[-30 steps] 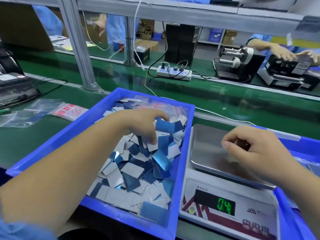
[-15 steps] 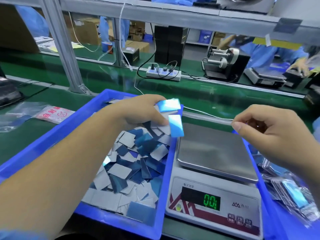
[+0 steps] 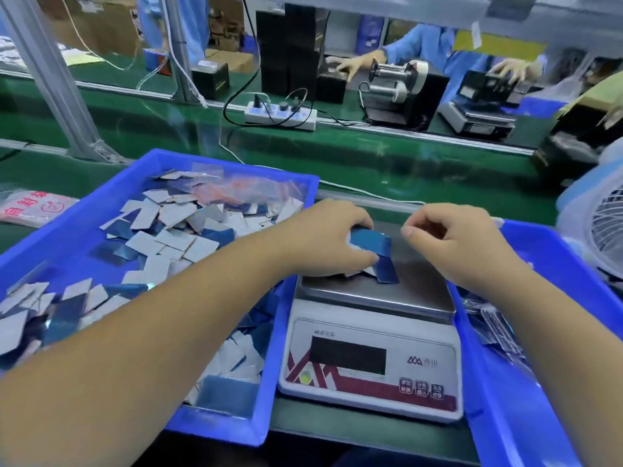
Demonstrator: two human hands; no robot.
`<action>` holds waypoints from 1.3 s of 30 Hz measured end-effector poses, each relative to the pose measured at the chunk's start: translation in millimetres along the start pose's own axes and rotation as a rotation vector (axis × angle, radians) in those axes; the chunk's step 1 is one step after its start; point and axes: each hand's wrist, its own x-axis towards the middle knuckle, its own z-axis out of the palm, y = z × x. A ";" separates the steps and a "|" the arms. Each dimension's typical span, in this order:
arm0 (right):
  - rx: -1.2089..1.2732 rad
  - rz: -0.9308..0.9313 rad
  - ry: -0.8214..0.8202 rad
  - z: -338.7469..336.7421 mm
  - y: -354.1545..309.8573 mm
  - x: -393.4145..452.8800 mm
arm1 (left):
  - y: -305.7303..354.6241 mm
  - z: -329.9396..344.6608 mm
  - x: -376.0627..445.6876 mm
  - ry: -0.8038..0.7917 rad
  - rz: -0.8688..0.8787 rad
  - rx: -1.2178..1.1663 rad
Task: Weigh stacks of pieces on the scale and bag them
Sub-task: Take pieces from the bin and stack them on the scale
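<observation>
Scale: a white digital scale [image 3: 371, 362] sits on the green bench between two blue bins, its steel pan [image 3: 418, 294] facing up and its display dark.
Left hand: the left hand [image 3: 323, 241] hovers low over the scale's pan, fingers curled around a small bunch of blue pieces [image 3: 372, 242]; one blue piece [image 3: 387, 269] tilts down from the bunch and touches the pan.
Right hand: the right hand [image 3: 455, 241] hangs over the far right part of the scale's pan, fingers curled in with the thumb tip against the forefinger; whether anything is pinched there cannot be told.
Loose pieces: a heap of blue and grey rectangular pieces [image 3: 161, 230] fills the blue bin [image 3: 101, 193] just left of the scale.
Bagged stock: clear filled bags [image 3: 499, 328] lie in the blue bin [image 3: 546, 332] just right of the scale.
Empty bags: a packet with red print [image 3: 30, 207] lies on the bench, left of the scale beyond the piece bin.
Background: a white power strip [image 3: 279, 116] lies beyond the scale; a white fan [image 3: 603, 227] stands to its far right.
</observation>
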 end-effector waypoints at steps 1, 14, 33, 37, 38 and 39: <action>-0.014 0.002 -0.009 0.9 1.3 0.0 | -1.2 1.4 0.4 -0.010 0.032 0.044; -0.009 0.048 -0.045 2.9 5.3 -3.1 | -33.7 -15.0 -3.8 0.372 -0.050 -0.268; -0.003 0.052 -0.086 6.4 -0.8 -6.0 | -67.7 -38.1 -28.5 -0.404 -0.446 0.254; -0.014 0.036 -0.083 6.8 -3.3 -5.9 | -65.2 -28.1 -22.5 -0.279 -0.431 0.220; -0.012 0.033 -0.080 6.7 -3.5 -6.1 | -65.9 -27.0 -20.4 -0.231 -0.430 0.179; -0.011 0.029 -0.074 6.5 -3.3 -6.2 | -67.2 -27.4 -18.1 -0.178 -0.424 0.138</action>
